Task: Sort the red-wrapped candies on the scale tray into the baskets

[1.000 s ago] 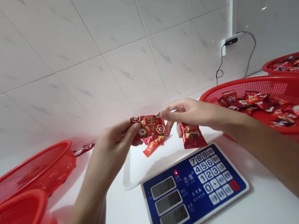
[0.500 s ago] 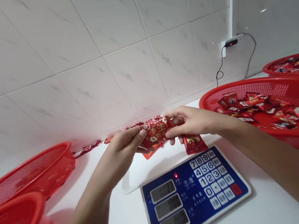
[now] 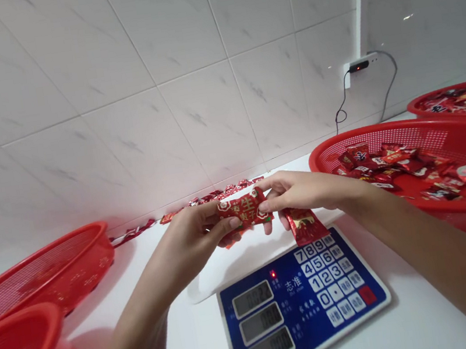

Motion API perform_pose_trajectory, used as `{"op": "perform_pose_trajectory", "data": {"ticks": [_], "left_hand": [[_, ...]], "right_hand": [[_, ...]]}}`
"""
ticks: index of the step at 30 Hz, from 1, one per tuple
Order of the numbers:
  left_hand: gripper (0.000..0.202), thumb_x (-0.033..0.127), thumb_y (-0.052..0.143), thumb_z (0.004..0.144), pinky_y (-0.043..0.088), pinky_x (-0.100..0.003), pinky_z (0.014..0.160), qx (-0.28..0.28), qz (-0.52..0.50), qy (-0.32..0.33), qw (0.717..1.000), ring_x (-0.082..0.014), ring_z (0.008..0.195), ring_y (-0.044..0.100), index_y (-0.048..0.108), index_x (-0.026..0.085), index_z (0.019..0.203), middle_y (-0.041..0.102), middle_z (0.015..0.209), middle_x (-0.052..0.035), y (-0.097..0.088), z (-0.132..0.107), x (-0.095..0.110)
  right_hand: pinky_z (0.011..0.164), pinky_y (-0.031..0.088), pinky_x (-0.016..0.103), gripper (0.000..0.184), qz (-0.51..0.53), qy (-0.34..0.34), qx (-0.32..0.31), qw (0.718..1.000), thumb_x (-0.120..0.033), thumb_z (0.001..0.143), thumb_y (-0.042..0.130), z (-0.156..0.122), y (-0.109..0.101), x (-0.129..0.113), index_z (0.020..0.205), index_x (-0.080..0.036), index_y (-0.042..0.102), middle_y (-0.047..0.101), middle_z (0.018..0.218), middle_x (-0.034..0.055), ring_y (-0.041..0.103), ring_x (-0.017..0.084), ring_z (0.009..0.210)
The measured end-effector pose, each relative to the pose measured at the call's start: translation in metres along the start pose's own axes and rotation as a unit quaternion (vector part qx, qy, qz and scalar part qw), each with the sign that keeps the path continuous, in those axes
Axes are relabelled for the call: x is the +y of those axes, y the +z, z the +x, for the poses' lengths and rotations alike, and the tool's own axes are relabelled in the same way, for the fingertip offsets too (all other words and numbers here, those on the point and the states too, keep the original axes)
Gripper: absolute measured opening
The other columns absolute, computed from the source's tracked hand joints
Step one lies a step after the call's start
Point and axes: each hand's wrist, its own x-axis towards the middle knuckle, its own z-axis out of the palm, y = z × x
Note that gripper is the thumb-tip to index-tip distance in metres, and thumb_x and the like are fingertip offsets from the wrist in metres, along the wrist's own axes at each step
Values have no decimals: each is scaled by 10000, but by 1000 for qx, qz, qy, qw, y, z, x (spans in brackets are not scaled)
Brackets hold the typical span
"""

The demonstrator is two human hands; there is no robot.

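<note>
Above the white pan (image 3: 217,271) of a digital scale (image 3: 299,311), a red wrapped candy packet (image 3: 246,208) with gold characters is held up between both hands. My left hand (image 3: 199,227) pinches its left end, thumb across the front. My right hand (image 3: 295,191) is closed on the other end. A second red packet (image 3: 307,225) hangs from the lower fingers of my right hand, near the scale's keys. Something orange-red lies on the pan below, mostly hidden by my left fingers and the packet.
To the right stands a red mesh basket (image 3: 385,132) holding several red packets, with another filled basket (image 3: 421,104) behind it. Two red baskets (image 3: 70,238) are at the left. A row of red packets (image 3: 208,197) lies along the tiled wall. A cable (image 3: 340,107) hangs from a socket.
The held packet has tilted slightly, and my left thumb sits a little lower on it. The hanging packet has swung a bit right and down. Both hands keep hold.
</note>
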Motion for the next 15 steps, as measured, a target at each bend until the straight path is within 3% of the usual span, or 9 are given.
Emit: {"op": "perform_pose_trajectory", "data": {"ticks": [4, 7, 12, 15], "left_hand": [[225, 355, 592, 852, 537, -335, 699, 25, -44, -26, 998, -224, 795, 663, 671, 171, 954, 712, 866, -71, -1, 6, -13], [224, 312, 635, 808, 554, -333, 693, 61, -111, -41, 991, -220, 785, 671, 635, 164, 976, 707, 843, -73, -3, 7, -20], [580, 321, 732, 782, 559, -315, 688, 68, -230, -34, 970, -203, 755, 668, 495, 174, 1292, 699, 765, -47, -2, 2, -8], [590, 323, 764, 771, 543, -272, 684, 52, -288, -27, 956, -173, 754, 656, 534, 184, 1296, 707, 844, -62, 0, 0, 1]], "right_hand": [[418, 374, 171, 346, 1, 14, 55, 998, -156, 890, 531, -4, -2, -5, 1229, -165, 600, 731, 907, 77, 556, 75, 520], [449, 382, 180, 423, -32, 25, 107, 993, -108, 851, 552, -12, -8, -10, 1261, -200, 598, 719, 997, 70, 534, 66, 537], [647, 475, 245, 736, -179, -38, 131, 974, -169, 723, 738, -15, -11, -8, 1409, -315, 514, 680, 1109, 44, 594, 117, 706], [736, 468, 271, 558, -192, -102, 143, 966, -221, 738, 745, -7, -5, -4, 1284, -277, 645, 699, 1092, 46, 625, 161, 845]]}}
